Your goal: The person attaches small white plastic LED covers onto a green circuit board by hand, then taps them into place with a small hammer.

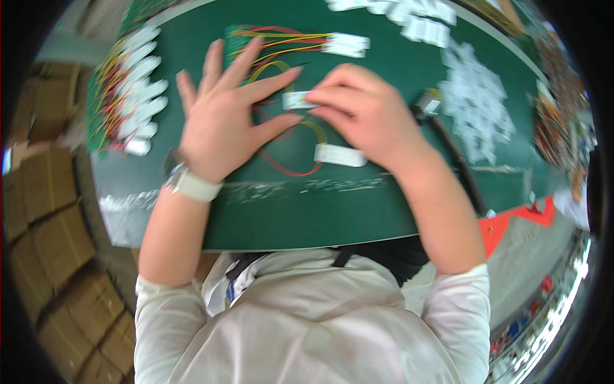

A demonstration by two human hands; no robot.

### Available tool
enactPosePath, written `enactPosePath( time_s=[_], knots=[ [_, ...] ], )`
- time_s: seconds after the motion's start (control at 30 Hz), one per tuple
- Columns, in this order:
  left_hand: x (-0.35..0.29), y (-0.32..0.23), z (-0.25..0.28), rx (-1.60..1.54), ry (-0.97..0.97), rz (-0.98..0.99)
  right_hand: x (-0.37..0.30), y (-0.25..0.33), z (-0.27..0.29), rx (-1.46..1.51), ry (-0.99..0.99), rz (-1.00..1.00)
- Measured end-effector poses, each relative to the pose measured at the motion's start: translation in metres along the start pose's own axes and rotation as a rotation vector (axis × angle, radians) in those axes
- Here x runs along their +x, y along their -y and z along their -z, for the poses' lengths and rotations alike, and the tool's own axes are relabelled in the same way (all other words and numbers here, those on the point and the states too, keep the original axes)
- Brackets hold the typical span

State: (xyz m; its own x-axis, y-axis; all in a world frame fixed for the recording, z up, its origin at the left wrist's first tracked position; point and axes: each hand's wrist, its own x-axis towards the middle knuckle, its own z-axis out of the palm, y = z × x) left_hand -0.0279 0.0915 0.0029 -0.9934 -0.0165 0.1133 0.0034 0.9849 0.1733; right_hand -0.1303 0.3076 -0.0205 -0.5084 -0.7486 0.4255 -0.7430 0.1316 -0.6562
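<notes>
My left hand (220, 125), with a watch on its wrist, lies over the table with fingers spread. Its thumb and index finger reach toward a small white plastic piece (294, 100). The fingertips of my right hand (374, 115) pinch that piece at its right end. Red and yellow wires (295, 174) loop under and beside my left hand. A longer white piece (340, 155) lies at the end of the loops, just below my right hand. Whether the wires enter the pinched piece is hidden by the fingers.
Beyond my hands, a green circuit board (236, 40) has wires running to white housings (346, 45). Similar wired housings (142, 86) line the left side. At right lie a black-handled tool (457, 153) and many loose white pieces (474, 96). More white pieces (425, 31) lie at the far edge.
</notes>
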Motion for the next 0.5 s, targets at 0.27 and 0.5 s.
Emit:
enactPosePath(
  time_s=[0.27, 0.5],
  knots=[
    [0.001, 0.001, -0.002, -0.044, 0.020, 0.042, -0.003, 0.029, 0.053, -0.321, -0.172, -0.012],
    [0.006, -0.004, 0.002, -0.082, 0.080, 0.073, -0.044, -0.017, 0.158, -0.590, -0.164, -0.571]
  ],
)
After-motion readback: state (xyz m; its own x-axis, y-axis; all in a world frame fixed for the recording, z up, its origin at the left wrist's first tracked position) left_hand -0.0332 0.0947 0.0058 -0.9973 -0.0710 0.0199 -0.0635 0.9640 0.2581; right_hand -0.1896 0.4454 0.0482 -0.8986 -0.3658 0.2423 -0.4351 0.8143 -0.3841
